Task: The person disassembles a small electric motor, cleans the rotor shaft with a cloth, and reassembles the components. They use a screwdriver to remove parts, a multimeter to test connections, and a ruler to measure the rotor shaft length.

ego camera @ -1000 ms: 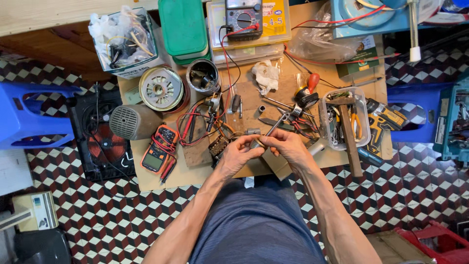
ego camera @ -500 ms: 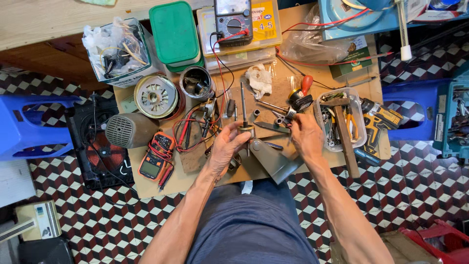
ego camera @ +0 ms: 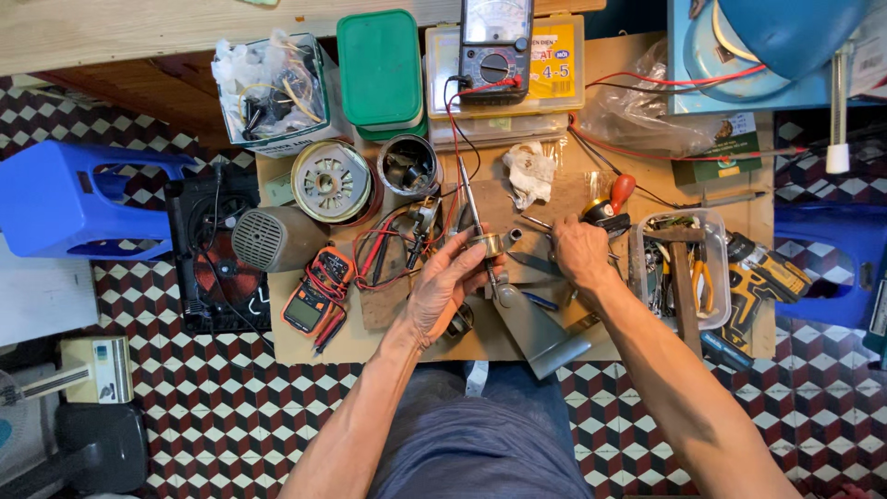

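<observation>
My left hand (ego camera: 443, 291) now lifted off surface (ego camera: 407, 337), fingers pinching small round metal part (ego camera: 487, 244). My right hand (ego camera: 580, 254) shifted right, fingers curled over tools; grip unclear. Part freed for inspection.

Bench (ego camera: 305, 337): matt brown board, scuffed. Small round part (ego camera: 487, 244) in left hand (ego camera: 443, 286): shiny bare metal. Angled sheet piece (ego camera: 540, 333): dull grey metal. Tool tub (ego camera: 716, 277): clear plastic. Lidded box (ego camera: 379, 69): smooth green plastic. Rag (ego camera: 528, 171): crumpled white cloth.
</observation>
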